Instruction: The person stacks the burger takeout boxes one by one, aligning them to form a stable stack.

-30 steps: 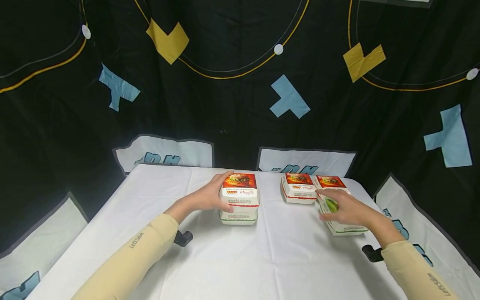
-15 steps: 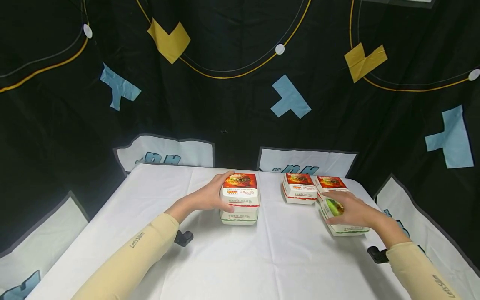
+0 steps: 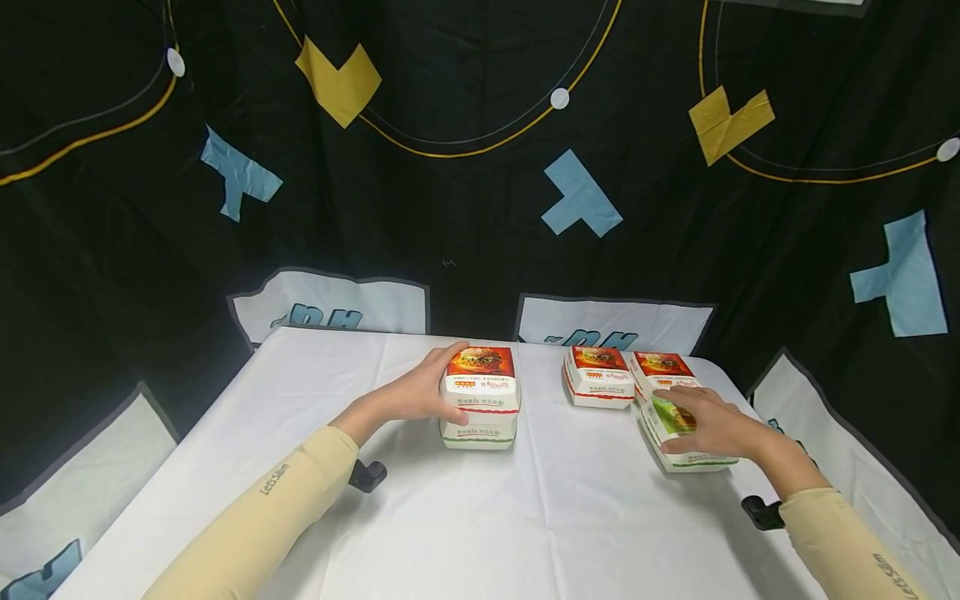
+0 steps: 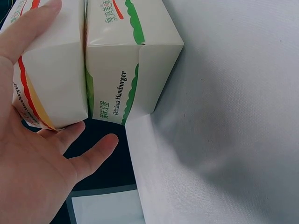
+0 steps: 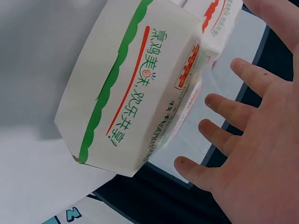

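Observation:
On the left of the white table, my left hand (image 3: 416,387) grips a red-topped hamburger box (image 3: 482,385), thumb at the front and fingers on the far side. That box sits on a hamburger box with a green wavy band (image 3: 480,437). In the left wrist view, the two boxes lie against each other with the hand (image 4: 35,154) around the red-banded one. Over at the right, my right hand (image 3: 720,423) hovers above another green-banded hamburger box (image 3: 693,462). Its fingers (image 5: 224,135) are spread and apart from that box in the right wrist view.
Two more red-topped hamburger boxes, one at the back (image 3: 597,377) and one beside it (image 3: 662,365), stand behind the right-hand green box. A white cloth covers the table (image 3: 450,525). A black curtain (image 3: 480,233) hangs behind it.
My right hand has drawn back slightly toward the right, from the red box's front edge to over the green box. The left hand and its box stay put.

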Demonstrator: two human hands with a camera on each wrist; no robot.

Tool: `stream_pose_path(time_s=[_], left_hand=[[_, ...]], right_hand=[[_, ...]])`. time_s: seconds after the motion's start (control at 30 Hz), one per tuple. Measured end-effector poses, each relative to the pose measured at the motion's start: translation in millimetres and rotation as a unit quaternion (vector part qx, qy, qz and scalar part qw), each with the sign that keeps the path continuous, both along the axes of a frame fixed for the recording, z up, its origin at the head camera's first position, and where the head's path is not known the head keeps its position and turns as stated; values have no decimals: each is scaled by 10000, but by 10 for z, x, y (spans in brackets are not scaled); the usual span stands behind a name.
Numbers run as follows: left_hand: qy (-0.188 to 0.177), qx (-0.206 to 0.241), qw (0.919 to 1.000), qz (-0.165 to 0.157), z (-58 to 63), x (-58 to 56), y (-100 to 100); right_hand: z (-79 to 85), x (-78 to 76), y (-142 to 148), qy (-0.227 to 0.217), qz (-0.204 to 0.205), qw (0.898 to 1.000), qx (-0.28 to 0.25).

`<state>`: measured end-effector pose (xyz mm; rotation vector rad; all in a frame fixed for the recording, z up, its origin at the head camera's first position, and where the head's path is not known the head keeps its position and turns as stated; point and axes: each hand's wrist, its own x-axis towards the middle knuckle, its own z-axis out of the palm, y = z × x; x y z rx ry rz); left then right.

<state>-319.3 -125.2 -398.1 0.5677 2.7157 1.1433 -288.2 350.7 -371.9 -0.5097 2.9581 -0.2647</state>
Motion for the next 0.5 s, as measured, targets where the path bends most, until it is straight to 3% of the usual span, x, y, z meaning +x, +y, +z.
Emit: stream_pose_path(time_s=[0.5], left_hand=[[78,-25,10000,-50,-10,-10,-9]], right_hand=[[-115,-21,97,-251,83,9993,-259]])
